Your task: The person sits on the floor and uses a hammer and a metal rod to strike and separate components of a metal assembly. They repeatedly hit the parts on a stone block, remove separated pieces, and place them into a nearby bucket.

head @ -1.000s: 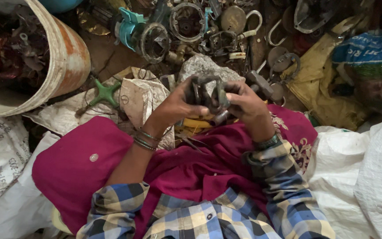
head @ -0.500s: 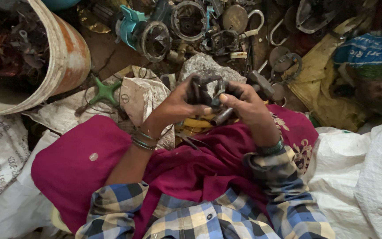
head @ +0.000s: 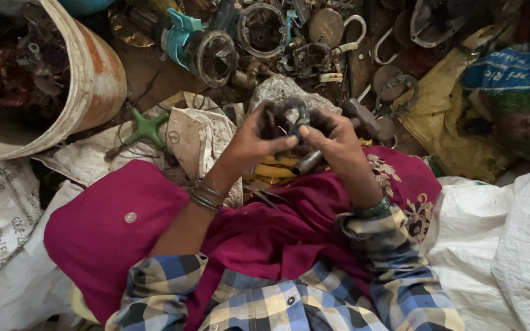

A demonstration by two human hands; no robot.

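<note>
Above the lap, over magenta cloth (head: pixel 111 227), one dark metal part (head: pixel 289 122) is held between two hands. The left hand (head: pixel 256 138) is curled round its left side, with the thumb laid across the front; the right hand (head: pixel 332 138) is closed on its right side, fingers bent over the top. A short grey tube (head: pixel 307 162) is seen sticking out below the hands, though whether it belongs to the part cannot be told. Several bangles (head: pixel 203 195) are worn on the left wrist and one green band (head: pixel 372 209) on the right. One white, rust-stained bucket (head: pixel 93 79) is tipped at the upper left and is filled with dark tangled scrap. One green star-shaped handle (head: pixel 147 127) is laid on sacking beside it. Beyond the hands, rings, hooks and housings are strewn in a scrap heap (head: pixel 314 43), too jumbled to be counted.
</note>
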